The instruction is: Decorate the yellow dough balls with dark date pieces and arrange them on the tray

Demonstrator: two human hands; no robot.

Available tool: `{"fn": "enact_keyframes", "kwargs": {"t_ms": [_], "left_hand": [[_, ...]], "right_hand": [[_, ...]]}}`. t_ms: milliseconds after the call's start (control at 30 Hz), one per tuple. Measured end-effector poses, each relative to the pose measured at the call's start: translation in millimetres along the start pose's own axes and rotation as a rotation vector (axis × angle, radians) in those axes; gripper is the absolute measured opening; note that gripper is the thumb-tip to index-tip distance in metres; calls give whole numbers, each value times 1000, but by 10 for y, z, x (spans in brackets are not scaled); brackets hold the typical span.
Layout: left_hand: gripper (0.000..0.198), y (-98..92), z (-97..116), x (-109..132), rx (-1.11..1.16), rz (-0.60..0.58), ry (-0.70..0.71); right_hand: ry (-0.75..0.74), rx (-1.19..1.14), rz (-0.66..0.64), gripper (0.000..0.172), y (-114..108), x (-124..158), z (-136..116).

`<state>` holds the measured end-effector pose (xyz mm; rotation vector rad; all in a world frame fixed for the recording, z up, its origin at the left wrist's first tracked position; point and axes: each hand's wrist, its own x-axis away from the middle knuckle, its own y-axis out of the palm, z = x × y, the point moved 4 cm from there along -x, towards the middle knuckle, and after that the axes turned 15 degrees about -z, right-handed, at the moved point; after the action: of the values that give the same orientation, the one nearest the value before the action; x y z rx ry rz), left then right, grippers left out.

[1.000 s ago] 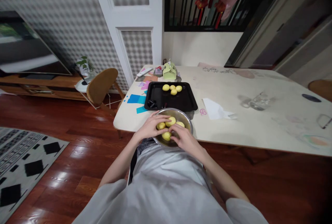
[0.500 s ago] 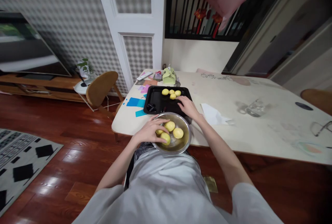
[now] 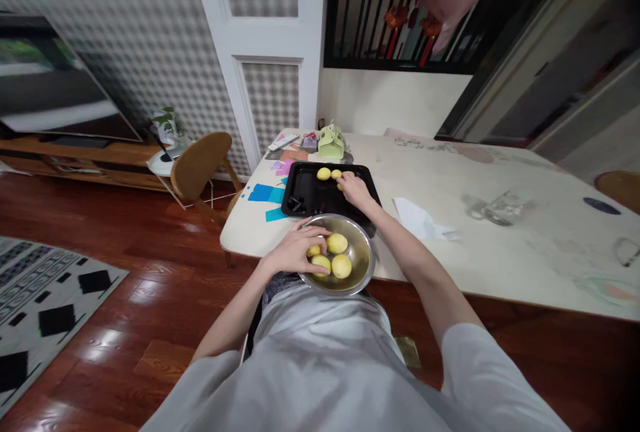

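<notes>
A metal bowl with several yellow lemons in it is at the table's front edge, close to my body. My left hand reaches over the bowl's left rim, its fingers curved round a lemon inside. Behind the bowl lies a black tray with more lemons along its far side. Over the tray, my right hand has its fingers closed on a lemon, which they mostly cover.
A light green box-like item and a white remote lie behind the tray. Right of it are a white paper and a clear glass. A wooden chair stands at the table's left.
My right hand has moved slightly farther over the tray and closed on a lemon there. In the bowl the lemons have shifted a little. The whole view has moved slightly.
</notes>
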<state>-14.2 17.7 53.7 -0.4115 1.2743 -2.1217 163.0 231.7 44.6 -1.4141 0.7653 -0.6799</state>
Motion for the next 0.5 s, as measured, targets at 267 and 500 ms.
{"fn": "enact_keyframes", "kwargs": {"t_ms": [267, 500], "left_hand": [[36, -17, 37, 13, 3, -6, 5], [38, -34, 30, 25, 21, 53, -9]], "right_hand": [[-15, -135, 162, 31, -284, 721, -185], [-187, -609, 275, 27, -432, 1669, -725]]}}
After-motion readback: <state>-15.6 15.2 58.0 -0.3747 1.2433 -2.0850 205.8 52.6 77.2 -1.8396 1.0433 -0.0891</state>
